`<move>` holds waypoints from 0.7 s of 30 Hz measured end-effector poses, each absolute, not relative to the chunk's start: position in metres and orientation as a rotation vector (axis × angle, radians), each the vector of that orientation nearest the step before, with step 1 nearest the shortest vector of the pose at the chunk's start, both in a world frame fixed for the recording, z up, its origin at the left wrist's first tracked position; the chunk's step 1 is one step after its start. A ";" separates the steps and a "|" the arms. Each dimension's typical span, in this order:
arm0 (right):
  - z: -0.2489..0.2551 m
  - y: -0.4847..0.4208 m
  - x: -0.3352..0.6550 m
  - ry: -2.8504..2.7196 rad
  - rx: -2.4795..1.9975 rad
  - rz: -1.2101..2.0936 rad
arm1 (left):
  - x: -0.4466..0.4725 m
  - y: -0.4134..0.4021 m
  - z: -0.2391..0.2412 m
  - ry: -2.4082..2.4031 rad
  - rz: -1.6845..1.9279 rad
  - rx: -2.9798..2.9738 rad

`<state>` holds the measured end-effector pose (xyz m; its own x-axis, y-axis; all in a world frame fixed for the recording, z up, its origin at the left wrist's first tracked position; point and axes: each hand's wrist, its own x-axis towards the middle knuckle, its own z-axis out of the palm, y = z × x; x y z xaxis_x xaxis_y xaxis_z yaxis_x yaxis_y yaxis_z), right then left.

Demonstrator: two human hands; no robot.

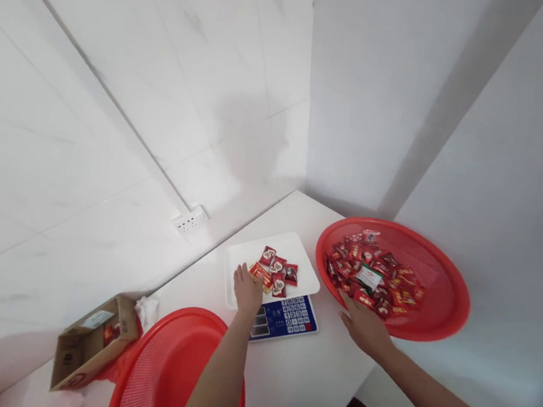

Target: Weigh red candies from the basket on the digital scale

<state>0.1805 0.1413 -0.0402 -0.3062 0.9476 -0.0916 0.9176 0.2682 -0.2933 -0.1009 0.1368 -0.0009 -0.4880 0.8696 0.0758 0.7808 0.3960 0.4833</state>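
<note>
A white weighing scale (pixel 248 257) with a blue keypad (pixel 288 317) sits on the white table. Several small red packets (pixel 278 272) lie on its tray. My left hand (pixel 248 289) rests at the tray's front left, fingers stretched toward the packets and touching the nearest one. My right hand (pixel 364 324) reaches over the near rim of a red round basket (pixel 444 302) filled with several red packets (pixel 372 275), its fingers extended at the pile's edge. One packet with a white and green label (pixel 369 278) lies among them.
A second red basket (pixel 163 363) stands at the near left, partly under my left forearm. An open cardboard box (pixel 93 340) with red packets lies beside it. A wall socket (pixel 189 220) sits on the tiled wall behind.
</note>
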 end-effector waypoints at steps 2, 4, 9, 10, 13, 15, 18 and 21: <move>-0.040 0.142 0.180 -2.419 -1.797 0.445 | -0.097 0.149 -0.007 2.510 0.658 1.464; -0.039 0.141 0.180 -2.420 -1.803 0.435 | -0.093 0.154 -0.012 2.526 0.621 1.496; -0.033 0.141 0.179 -2.410 -1.770 0.442 | -0.091 0.157 -0.015 2.486 0.555 1.639; -0.032 0.141 0.179 -2.410 -1.769 0.451 | -0.093 0.157 -0.014 2.473 0.546 1.660; -0.030 0.141 0.178 -2.407 -1.788 0.482 | -0.099 0.158 -0.012 2.439 0.523 1.693; -0.030 0.141 0.177 -2.403 -1.804 0.497 | -0.103 0.158 -0.011 2.429 0.518 1.685; -0.030 0.141 0.177 -2.418 -1.815 0.508 | -0.107 0.158 -0.009 2.406 0.533 1.645; -0.029 0.141 0.177 -2.433 -1.796 0.490 | -0.110 0.161 -0.004 2.386 0.574 1.572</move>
<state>0.1772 0.1407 -0.0294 -0.3106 0.9422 -0.1254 0.9173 0.2625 -0.2995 -0.1103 0.1609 -0.0037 -0.4000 0.9162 0.0249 0.8274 0.3493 0.4398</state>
